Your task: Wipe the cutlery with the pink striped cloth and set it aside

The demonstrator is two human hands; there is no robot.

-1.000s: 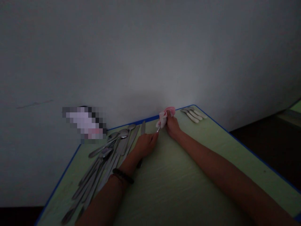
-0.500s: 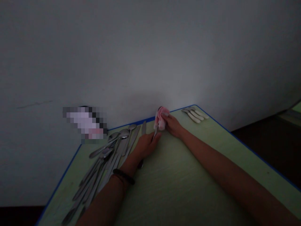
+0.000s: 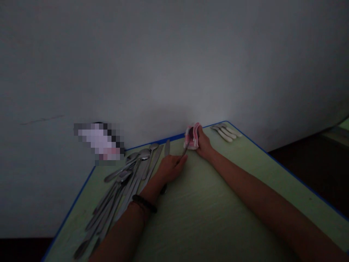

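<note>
My left hand (image 3: 170, 168) is closed on the handle of a metal spoon (image 3: 186, 148), which points up and away from me. The spoon's dark bowl lies against a pink and white cloth (image 3: 195, 140). My right hand (image 3: 204, 143) is closed on that cloth from the right side, its fingers mostly behind the fabric. Just left of my left hand a table knife (image 3: 167, 147) lies on the table, partly covered by the hand. Beyond it spreads a pile of metal spoons and knives (image 3: 133, 182).
Several small utensils with white handles (image 3: 225, 134) lie at the far right corner of the green table (image 3: 212, 214), which has a blue edge. A pale wall (image 3: 174, 65) stands right behind it. A blurred-out object (image 3: 98, 142) leans at the far left corner.
My right hand and the cloth have shifted slightly right, and the cloth has opened so the spoon's bowl now shows. My left hand has hardly moved.
</note>
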